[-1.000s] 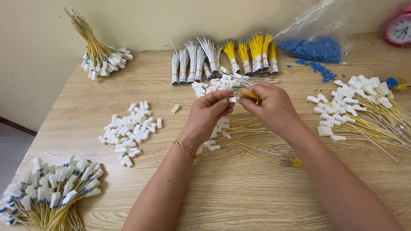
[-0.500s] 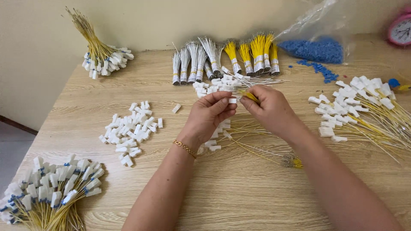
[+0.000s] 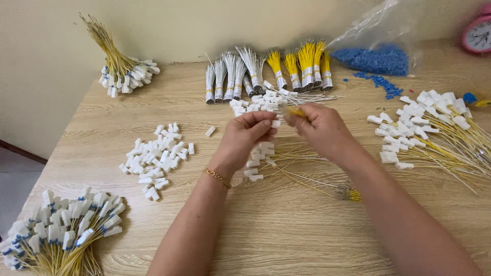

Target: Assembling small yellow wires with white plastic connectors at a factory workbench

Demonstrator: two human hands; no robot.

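My left hand (image 3: 249,134) pinches a small white plastic connector (image 3: 276,123) between thumb and fingers above the middle of the wooden table (image 3: 286,230). My right hand (image 3: 321,128) faces it a few centimetres away and grips the end of a yellow wire (image 3: 295,110). Under both hands lies a loose batch of yellow wires with white connectors (image 3: 286,156). A gold bracelet sits on my left wrist.
A heap of loose white connectors (image 3: 153,158) lies left of my hands. Finished wire bundles lie at front left (image 3: 61,230), back left (image 3: 120,71) and right (image 3: 434,128). Taped white and yellow wire bundles (image 3: 271,71), a bag of blue parts (image 3: 373,59) and a pink clock (image 3: 478,33) stand at the back.
Both hands have stayed in place over the table's middle; the fingers shifted slightly around the connector and wire end.
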